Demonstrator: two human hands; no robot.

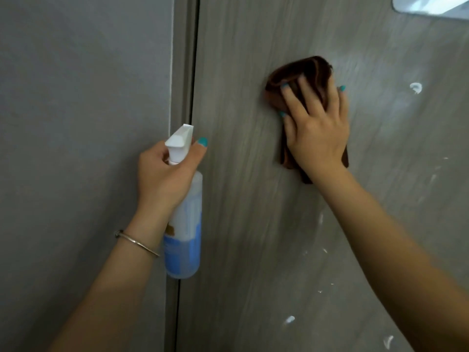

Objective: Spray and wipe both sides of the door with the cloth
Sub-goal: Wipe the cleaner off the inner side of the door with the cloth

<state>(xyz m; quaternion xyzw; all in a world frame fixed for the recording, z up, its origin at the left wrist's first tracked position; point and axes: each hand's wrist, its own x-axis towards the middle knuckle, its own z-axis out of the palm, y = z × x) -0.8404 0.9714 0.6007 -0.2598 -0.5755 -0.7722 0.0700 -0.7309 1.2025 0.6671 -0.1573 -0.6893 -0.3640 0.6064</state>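
The person's left hand [167,171] is raised, its fingers curled in a grip, a thin metal bangle [137,243] on its wrist. The right hand [317,128] presses flat, fingers spread, arm outstretched.

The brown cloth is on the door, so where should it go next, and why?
Probably slide the brown folded cloth rightward across the grey wood-grain door to the white foamy blob. The right hand presses the cloth flat, and white streaks remain to its right and below.
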